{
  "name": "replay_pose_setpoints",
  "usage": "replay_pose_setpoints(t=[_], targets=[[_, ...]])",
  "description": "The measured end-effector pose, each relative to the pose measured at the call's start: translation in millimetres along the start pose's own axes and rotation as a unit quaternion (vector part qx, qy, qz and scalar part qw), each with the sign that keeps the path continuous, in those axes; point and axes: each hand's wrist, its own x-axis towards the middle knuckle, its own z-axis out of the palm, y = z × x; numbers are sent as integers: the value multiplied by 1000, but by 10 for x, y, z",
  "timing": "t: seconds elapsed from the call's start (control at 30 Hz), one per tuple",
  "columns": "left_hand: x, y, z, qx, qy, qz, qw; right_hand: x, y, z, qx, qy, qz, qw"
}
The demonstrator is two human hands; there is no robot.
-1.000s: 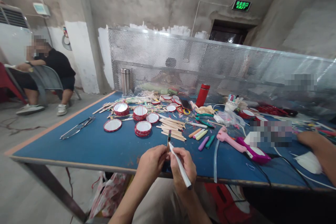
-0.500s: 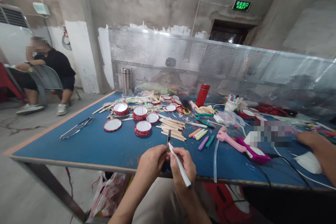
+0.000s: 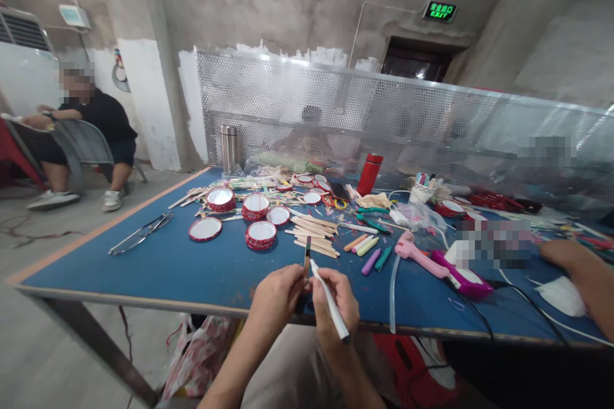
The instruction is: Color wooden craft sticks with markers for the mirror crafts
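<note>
Above the table's front edge, my left hand (image 3: 277, 297) pinches a wooden craft stick (image 3: 307, 257) that stands upright, its upper part coloured dark. A white marker pen (image 3: 330, 303) is gripped in my right hand (image 3: 343, 300), tip pointing up toward the stick; whether they touch I cannot tell. Beyond my hands lies a loose pile of plain craft sticks (image 3: 314, 233). Several round, white-topped pieces with red patterned sides, such as this one (image 3: 261, 234), rest left of the pile. Coloured markers (image 3: 371, 261) lie to its right.
Eyeglasses (image 3: 141, 233) lie on the blue table (image 3: 192, 278) at left. A pink glue gun (image 3: 425, 255), green-handled pliers (image 3: 377, 220), a red flask (image 3: 370, 174) and a steel flask (image 3: 229, 147) are also there. Another person's arm (image 3: 580, 268) reaches in from the right; cables cross that side.
My hands stay almost in place, with the marker tip slightly farther from the stick. At far left, the seated person's head and arm have shifted.
</note>
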Motion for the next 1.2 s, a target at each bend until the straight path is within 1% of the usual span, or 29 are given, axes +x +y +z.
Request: replay_pose_setpoints(t=[0.07, 0.13, 0.3, 0.37, 0.43, 0.53, 0.6, 0.67, 0.8, 0.9, 0.97, 1.1, 1.2], targets=[[2, -1, 3, 4, -2, 1, 1000, -14, 12, 10, 3, 16, 15, 1000], [5, -4, 6, 2, -3, 1, 1000, -16, 0, 7, 4, 12, 21, 1000], [2, -17, 14, -19, -10, 1, 1000, 12, -62, -44, 2, -26, -19, 999], [1, -19, 15, -25, -15, -3, 1000, 13, -59, -55, 5, -47, -20, 999], [2, -18, 15, -25, -16, -7, 1000, 1, -38, -51, 10, -57, -5, 998], [8, -14, 14, -14, -16, -11, 1000, -29, 0, -25, 14, -26, 17, 999], [12, -13, 13, -10, -16, -10, 1000, -43, 10, -14, 16, -8, 16, 1000], [13, -11, 12, -13, -18, -7, 1000, -45, 6, -18, 17, -9, 6, 1000], [13, -3, 9, -17, -19, -6, 1000, -24, -9, -46, 19, -40, -12, 999], [9, 0, 8, -16, -17, -3, 1000, -11, -5, -47, 19, -48, -22, 998], [7, -4, 11, -15, -14, 2, 1000, -10, -4, -35, 15, -43, -16, 999], [8, -20, 24, -1, -6, 2, 1000, -14, -17, -14, 20, -2, 0, 1000], [7, -31, 36, 2, 0, 8, 1000, -14, -27, -22, 30, -4, -14, 999]])
